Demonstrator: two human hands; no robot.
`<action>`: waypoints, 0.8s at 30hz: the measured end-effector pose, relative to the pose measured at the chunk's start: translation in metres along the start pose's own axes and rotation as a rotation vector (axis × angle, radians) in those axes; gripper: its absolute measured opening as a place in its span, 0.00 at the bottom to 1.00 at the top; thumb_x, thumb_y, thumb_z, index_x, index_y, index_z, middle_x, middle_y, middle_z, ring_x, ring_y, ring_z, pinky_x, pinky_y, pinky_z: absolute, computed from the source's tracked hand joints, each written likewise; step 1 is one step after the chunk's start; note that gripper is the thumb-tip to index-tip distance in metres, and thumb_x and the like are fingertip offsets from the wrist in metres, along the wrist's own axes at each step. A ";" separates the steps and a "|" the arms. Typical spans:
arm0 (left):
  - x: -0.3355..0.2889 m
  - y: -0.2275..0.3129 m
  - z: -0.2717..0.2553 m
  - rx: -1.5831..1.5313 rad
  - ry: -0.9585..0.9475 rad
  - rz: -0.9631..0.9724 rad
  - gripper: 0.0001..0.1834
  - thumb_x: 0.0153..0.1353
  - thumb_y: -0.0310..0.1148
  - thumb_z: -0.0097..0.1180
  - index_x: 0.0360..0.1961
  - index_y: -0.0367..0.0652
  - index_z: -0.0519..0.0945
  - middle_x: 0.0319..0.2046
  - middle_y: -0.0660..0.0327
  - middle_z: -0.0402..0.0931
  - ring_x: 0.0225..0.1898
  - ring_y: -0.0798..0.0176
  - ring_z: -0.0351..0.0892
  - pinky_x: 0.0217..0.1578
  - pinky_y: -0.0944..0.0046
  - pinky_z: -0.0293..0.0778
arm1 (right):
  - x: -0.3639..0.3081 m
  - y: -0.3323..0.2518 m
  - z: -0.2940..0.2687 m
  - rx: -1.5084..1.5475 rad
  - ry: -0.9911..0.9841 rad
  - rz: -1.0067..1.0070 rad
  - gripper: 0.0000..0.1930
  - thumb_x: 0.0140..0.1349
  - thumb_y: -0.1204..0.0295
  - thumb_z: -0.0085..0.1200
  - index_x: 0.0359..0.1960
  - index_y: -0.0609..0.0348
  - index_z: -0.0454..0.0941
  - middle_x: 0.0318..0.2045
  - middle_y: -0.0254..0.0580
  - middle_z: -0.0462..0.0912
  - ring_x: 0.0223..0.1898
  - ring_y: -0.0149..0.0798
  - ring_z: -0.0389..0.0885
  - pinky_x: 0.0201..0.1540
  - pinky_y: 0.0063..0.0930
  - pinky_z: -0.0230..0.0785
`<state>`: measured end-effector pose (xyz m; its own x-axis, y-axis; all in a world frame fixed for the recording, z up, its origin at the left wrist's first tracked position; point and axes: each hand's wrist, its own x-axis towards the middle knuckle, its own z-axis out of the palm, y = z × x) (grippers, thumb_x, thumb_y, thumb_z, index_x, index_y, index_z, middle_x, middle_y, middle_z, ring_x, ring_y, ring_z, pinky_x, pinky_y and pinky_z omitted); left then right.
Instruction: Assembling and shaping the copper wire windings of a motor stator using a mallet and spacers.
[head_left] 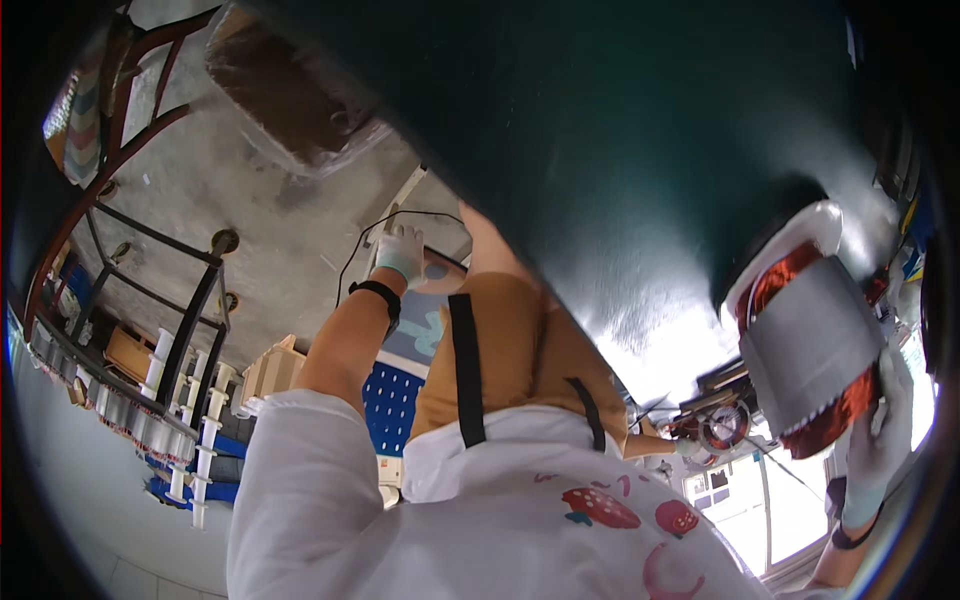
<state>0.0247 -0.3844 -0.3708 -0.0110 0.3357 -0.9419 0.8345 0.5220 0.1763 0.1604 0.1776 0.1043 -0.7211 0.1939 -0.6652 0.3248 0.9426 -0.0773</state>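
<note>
My right hand (882, 425), in a white glove, grips a motor stator (812, 335) at the right. The stator has a grey metal core, red-brown copper windings at both ends and a pale collar at its far end. It is at the dark green tabletop (640, 180). My left hand (402, 252), also gloved, is low beside my thigh, at the edge of a seat (442, 275). Its fingers look curled, but what they hold is hidden. A black band circles each wrist.
A plastic-wrapped brown bundle (285, 95) lies on the grey floor. At the left stand a dark metal frame (190, 310), several stators (130, 420) and white spools (205, 450). A co-worker's gloved hand (688, 447) is near a round copper-wound part (724, 426). A thin black cable (350, 262) curves nearby.
</note>
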 end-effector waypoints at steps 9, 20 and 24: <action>0.016 0.015 0.065 0.035 0.067 -0.094 0.36 0.66 0.48 0.52 0.75 0.55 0.62 0.76 0.58 0.56 0.78 0.48 0.49 0.75 0.38 0.41 | -0.006 0.002 0.020 0.241 0.127 -0.048 0.20 0.71 0.78 0.47 0.64 0.67 0.71 0.66 0.61 0.70 0.68 0.61 0.69 0.70 0.50 0.61; -0.152 -0.072 0.136 -1.183 -0.285 -0.263 0.24 0.63 0.50 0.57 0.55 0.48 0.84 0.34 0.55 0.85 0.45 0.54 0.85 0.47 0.59 0.78 | -0.058 -0.020 0.039 0.698 0.659 0.442 0.24 0.71 0.85 0.37 0.68 0.72 0.64 0.65 0.56 0.72 0.67 0.46 0.71 0.71 0.42 0.58; -0.164 -0.015 0.026 -0.611 0.204 -0.734 0.28 0.58 0.48 0.64 0.57 0.47 0.81 0.44 0.56 0.85 0.49 0.52 0.84 0.49 0.58 0.80 | -0.037 -0.036 0.039 0.731 0.558 0.364 0.24 0.71 0.85 0.37 0.68 0.71 0.64 0.64 0.55 0.73 0.67 0.45 0.71 0.71 0.40 0.57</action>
<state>0.0286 -0.4679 -0.2266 -0.5568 -0.1364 -0.8193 0.1530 0.9527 -0.2626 0.1992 0.1261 0.1026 -0.6261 0.7161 -0.3084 0.7467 0.4368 -0.5017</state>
